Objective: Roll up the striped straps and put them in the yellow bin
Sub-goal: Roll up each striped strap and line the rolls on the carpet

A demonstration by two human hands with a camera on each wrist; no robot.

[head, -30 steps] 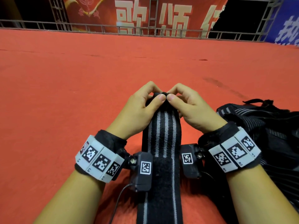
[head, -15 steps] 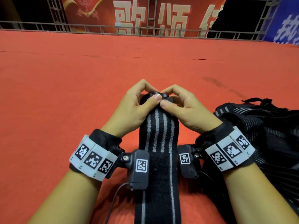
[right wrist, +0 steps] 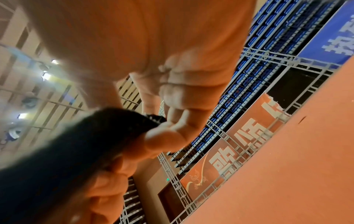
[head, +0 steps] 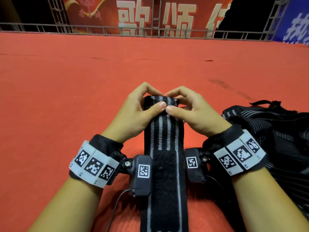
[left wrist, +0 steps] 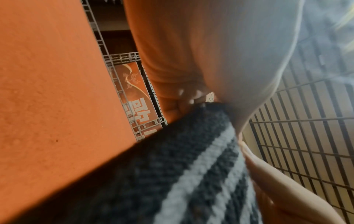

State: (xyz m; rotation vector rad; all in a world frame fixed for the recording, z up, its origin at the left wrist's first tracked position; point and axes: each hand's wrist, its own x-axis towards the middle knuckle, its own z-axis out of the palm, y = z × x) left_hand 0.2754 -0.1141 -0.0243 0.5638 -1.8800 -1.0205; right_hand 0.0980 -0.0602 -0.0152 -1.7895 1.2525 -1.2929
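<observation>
A black strap with grey stripes [head: 163,131] lies lengthwise on the red carpet, running from the bottom edge up between my wrists. Its far end is turned over into a small roll [head: 161,100]. My left hand [head: 138,113] and right hand [head: 189,113] pinch that roll from either side, thumbs meeting on top and fingers curled behind. The left wrist view shows the striped strap [left wrist: 191,174] against my left fingers. In the right wrist view the dark strap end [right wrist: 107,133] sits in my right fingers. The yellow bin is not in view.
A heap of more black striped straps [head: 274,131] lies on the carpet just right of my right wrist. Red carpet [head: 83,81] stretches ahead to a metal railing [head: 150,31] with banners behind it.
The strap's far end has been turned over further into a thicker roll, and both hands have drawn slightly nearer along the strap.
</observation>
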